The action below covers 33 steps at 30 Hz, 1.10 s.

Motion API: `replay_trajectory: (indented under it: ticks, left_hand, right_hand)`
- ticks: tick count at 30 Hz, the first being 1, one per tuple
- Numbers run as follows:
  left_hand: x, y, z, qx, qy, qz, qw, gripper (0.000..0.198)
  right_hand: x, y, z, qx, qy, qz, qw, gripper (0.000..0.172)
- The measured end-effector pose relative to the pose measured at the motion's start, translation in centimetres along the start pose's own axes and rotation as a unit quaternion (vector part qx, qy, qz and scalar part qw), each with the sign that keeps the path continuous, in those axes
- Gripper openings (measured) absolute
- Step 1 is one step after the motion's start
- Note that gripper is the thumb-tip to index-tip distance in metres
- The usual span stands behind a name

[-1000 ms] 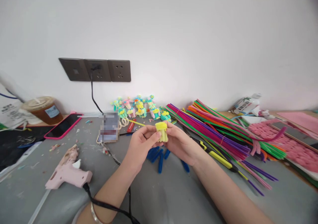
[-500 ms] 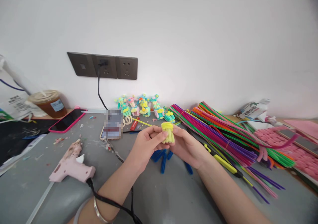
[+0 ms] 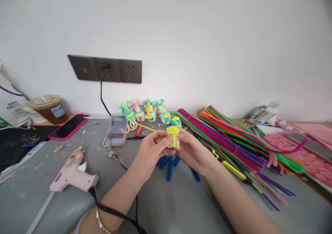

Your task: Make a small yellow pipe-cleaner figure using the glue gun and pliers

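Observation:
A small yellow bundle of pipe cleaners, banded with a brighter yellow strand round its top, is held upright above the table. My left hand pinches it from the left, thumb across its front. From the right, my right hand closes on it with its fingertips. Blue pipe-cleaner pieces lie on the table below and behind the hands. Several small pastel pipe-cleaner figures stand in rows against the wall.
Long colourful pipe cleaners lie in bundles at right, beside a yellow-handled tool. A pink glue gun with a trailing black cord lies at left. Farther back are a pink-cased phone, another phone and a drink cup.
The view has shifted slightly, so the whole scene sits a little farther left. Both hands still hold the yellow bundle in nearly the same pose.

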State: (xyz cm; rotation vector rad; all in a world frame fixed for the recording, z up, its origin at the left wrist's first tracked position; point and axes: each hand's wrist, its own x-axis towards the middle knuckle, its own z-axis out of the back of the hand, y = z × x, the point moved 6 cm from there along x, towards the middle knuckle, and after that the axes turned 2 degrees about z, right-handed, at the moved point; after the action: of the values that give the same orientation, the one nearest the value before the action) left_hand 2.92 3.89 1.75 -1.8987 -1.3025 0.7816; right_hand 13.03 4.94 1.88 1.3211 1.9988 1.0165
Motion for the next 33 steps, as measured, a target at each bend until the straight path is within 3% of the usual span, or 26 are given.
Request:
replay_trajectory:
  ticks: [18, 24, 33]
  left_hand:
    - [0.2, -0.1, 0.1, -0.053, 0.011, 0.017, 0.998, 0.020]
    - [0.1, -0.1, 0.2, -0.068, 0.011, 0.037, 0.997, 0.013]
    - [0.3, -0.2, 0.6, -0.056, -0.011, 0.030, 0.998, 0.016]
  right_hand:
    - [0.3, 0.1, 0.3, -0.025, -0.008, 0.022, 0.999, 0.019]
    - [0.1, 0.6, 0.0, -0.025, 0.029, 0.019, 0.999, 0.020]
    - [0.2, 2.4, 1.4, -0.180, -0.045, 0.147, 0.972, 0.016]
